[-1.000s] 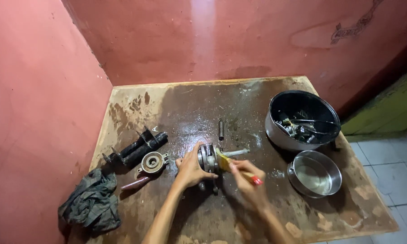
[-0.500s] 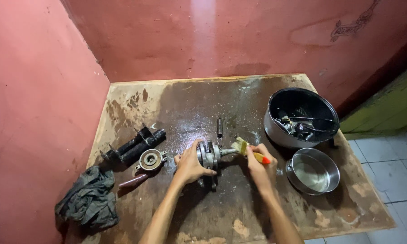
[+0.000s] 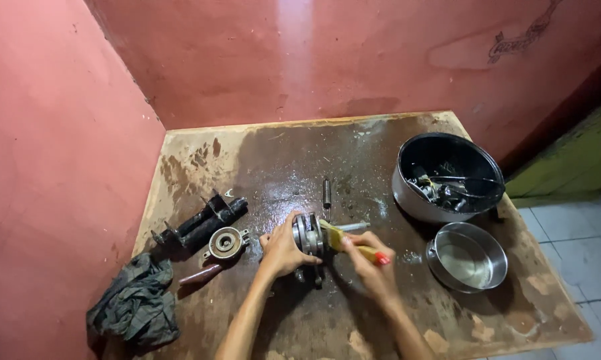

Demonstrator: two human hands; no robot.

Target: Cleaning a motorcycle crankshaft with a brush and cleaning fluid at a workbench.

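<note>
Left hand [image 3: 284, 250] clamps a round grey metal engine part [image 3: 308, 235], ribbed like a clutch or pulley assembly, fingers wrapped over its left face, holding it upright on edge near the middle of the stained wooden board [image 3: 294, 153]. Right hand [image 3: 370, 263] fingers pinched around a brush [image 3: 350, 245] with yellow handle and red end; bristle end touching the part's right face. A thin pale shaft [image 3: 352, 227] sticks out of the part to the right, just above the brush. Left of the hands: small round metal housing [image 3: 225, 243] with a centre bore, lying flat; behind it a long black ribbed casting [image 3: 200, 223] lying diagonally. A reddish-handled tool [image 3: 197, 275] lies just below the housing. Dark crumpled rag [image 3: 135, 303] at the board's front-left corner. Short dark pin [image 3: 326, 192] lies alone above the part. Right side: big black pot [image 3: 447, 175] holding assorted small metal parts, contents too dark to tell apart. Just in front of it, a smaller steel bowl [image 3: 467, 257], with what looks like clear liquid. Board surface wet and glossy around the work area. Pink walls [image 3: 60, 147] on the left and back.
</note>
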